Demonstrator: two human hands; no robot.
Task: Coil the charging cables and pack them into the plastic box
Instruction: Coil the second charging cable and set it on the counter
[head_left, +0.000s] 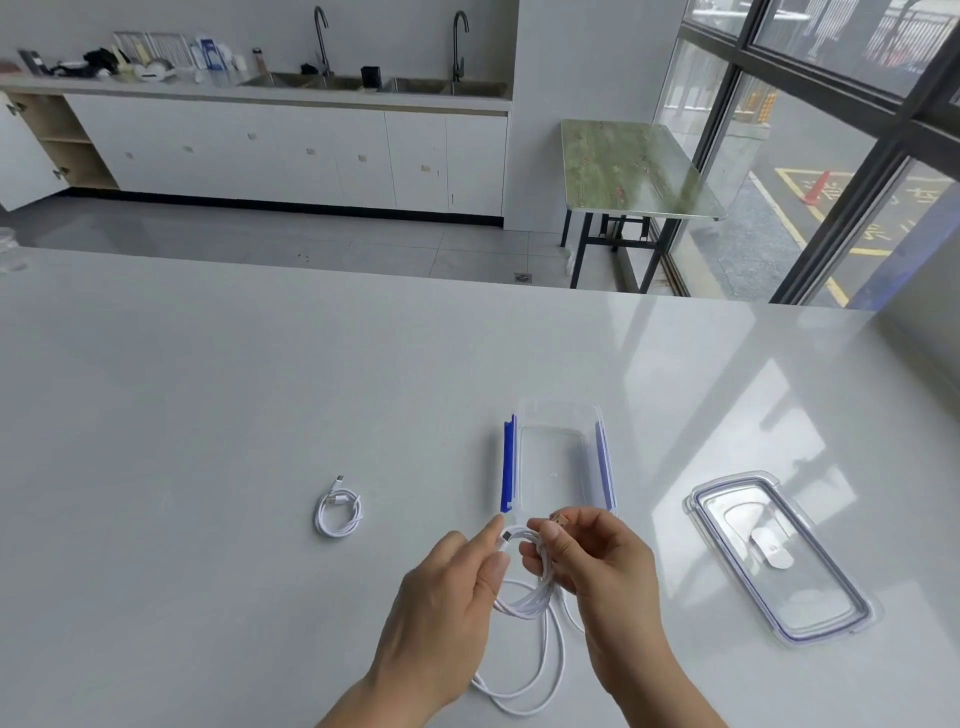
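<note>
Loose white loops of a charging cable trail on the grey table at the near edge, running up between two bare hands. On the near side of the plastic box, the right hand is closed on a bunch of the cable's turns: its fingers curl over the top of the bundle and its thumb presses from the side, so the bundle is clamped in its grip. A small metal plug end shows above its fingertips. Beside it, the left hand is partly closed, its forefinger stretched toward the cable's white plug and its thumb just under it; the two fingertips pinch or touch that plug, while its other fingers stay folded and hold nothing that can be seen. Part of the cable hangs from the hands and part lies on the table below them.

Just beyond the hands, the plastic box stands open and clear, with a blue clip on its left side and another on its right. Nothing lies inside it. Left of the box, well apart from it, a second white cable lies on the table already coiled into a small ring, its two plugs at the top of the ring. Right of the box, the clear lid lies flat on the table, separate from the box.
</note>
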